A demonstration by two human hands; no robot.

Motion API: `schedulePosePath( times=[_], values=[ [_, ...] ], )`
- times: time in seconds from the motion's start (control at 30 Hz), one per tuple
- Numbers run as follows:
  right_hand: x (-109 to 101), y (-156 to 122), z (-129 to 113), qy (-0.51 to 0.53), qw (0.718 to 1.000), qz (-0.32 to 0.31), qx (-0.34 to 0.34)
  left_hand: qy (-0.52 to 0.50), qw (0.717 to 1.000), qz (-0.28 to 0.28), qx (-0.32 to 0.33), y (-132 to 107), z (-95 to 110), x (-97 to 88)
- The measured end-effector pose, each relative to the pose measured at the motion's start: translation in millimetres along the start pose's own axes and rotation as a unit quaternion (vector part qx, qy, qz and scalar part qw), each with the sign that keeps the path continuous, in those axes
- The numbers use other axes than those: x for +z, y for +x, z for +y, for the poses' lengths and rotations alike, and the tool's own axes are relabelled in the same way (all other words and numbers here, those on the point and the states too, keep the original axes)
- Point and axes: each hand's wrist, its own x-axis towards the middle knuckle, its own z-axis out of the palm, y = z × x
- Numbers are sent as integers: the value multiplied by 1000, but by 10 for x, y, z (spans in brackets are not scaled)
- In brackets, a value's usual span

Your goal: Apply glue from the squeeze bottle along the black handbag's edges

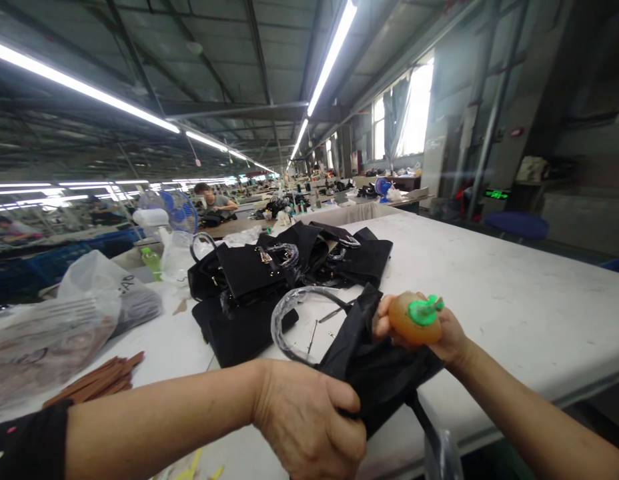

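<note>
In the middle foreground my left hand (314,420) is closed on the edge of a black handbag (359,360). The bag is tilted on the white table, its looped handle (282,327) wrapped in clear plastic. Just right of the bag, my right hand (452,333) is wrapped around a rounded amber object with a green top (414,319); its exact kind is unclear. Those fingers are also close against the bag's fabric. Behind the loop lie thin metal tools (313,335). A pile of black handbags (249,273) with plastic-wrapped handles is heaped beyond them.
The white table (509,287) stretches to the right. On the left are brown strips (102,380) and clear plastic bags (54,340) with contents. A green bottle (152,262) and a blue fan (177,212) stand farther back. Another person (214,200) sits at a distant bench.
</note>
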Motion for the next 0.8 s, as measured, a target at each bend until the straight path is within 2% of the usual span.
schedulePosePath(
  times=[0.27,0.4,0.5,0.67,0.8],
  values=[
    [91,-131,49,1,999,48,17,-10,999,-33,-17,-169,9,41],
    [188,-157,43,1,997,76,20,-7,1000,-16,-6,-192,-22,51],
    [228,-73,50,21,996,79,30,0,1000,1,10,-165,-41,55],
    [268,139,74,6,999,34,32,0,1000,14,18,-94,-68,36],
    [342,279,41,-3,999,39,14,19,999,30,29,-48,-70,49]
  ],
)
